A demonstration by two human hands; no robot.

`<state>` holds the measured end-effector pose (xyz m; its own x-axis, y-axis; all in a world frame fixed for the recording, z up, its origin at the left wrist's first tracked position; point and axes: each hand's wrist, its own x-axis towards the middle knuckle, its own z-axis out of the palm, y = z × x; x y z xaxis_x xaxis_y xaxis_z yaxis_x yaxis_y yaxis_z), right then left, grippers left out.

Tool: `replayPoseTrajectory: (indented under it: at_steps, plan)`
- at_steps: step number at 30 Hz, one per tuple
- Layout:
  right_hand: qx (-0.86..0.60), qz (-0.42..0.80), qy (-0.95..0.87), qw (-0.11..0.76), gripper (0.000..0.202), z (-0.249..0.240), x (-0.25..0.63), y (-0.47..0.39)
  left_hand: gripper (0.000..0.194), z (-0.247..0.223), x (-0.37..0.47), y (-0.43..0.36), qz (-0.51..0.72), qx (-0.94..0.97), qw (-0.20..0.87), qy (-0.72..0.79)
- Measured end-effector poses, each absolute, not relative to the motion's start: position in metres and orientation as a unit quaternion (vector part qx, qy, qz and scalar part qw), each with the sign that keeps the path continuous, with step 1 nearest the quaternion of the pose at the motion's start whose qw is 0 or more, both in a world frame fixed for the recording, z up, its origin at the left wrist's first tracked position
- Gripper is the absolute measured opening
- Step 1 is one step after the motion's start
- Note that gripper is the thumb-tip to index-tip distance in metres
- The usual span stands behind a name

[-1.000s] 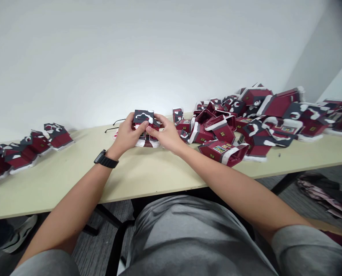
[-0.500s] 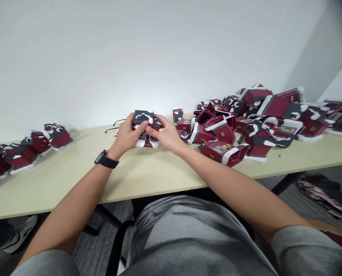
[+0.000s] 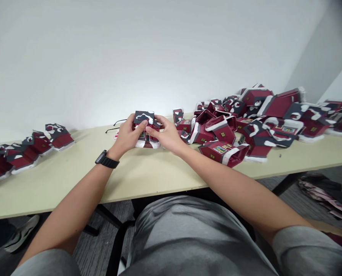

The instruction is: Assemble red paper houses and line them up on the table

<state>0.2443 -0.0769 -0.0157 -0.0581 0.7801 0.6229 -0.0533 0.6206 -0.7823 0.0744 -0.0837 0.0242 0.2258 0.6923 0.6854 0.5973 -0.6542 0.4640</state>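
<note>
A small toy house (image 3: 144,116) with a dark, snow-patched roof, red walls and a white base stands upright on the table in front of me. My left hand (image 3: 129,132) is wrapped round its left side, with the thumb on the front below the roof. From the right, my right hand (image 3: 168,134) grips it, its thumb pressed to the front close to the left thumb. The fingers behind the house are hidden. Part of a red and white item (image 3: 116,134) shows beside my left hand; I cannot make out what it is.
Many similar red houses (image 3: 222,132) are heaped on the right of the table (image 3: 148,174), several on their sides with open undersides. At the left stands a row of upright houses (image 3: 58,136). Glasses (image 3: 115,126) lie behind my left hand, near the wall. A shoe (image 3: 23,234) shows below.
Both hands stay on the house in nearly the same grip. The whole view has shifted very slightly; nothing else has visibly moved.
</note>
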Motion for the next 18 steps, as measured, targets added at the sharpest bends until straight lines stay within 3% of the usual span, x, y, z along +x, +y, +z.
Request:
replayPoseTrajectory:
  at_steps: [18]
  plan:
    - [-0.296,0.323,-0.651,0.620,0.043,-0.017,0.238,-0.085,0.047,0.025,0.056,-0.082,0.362,0.815,-0.025,0.451]
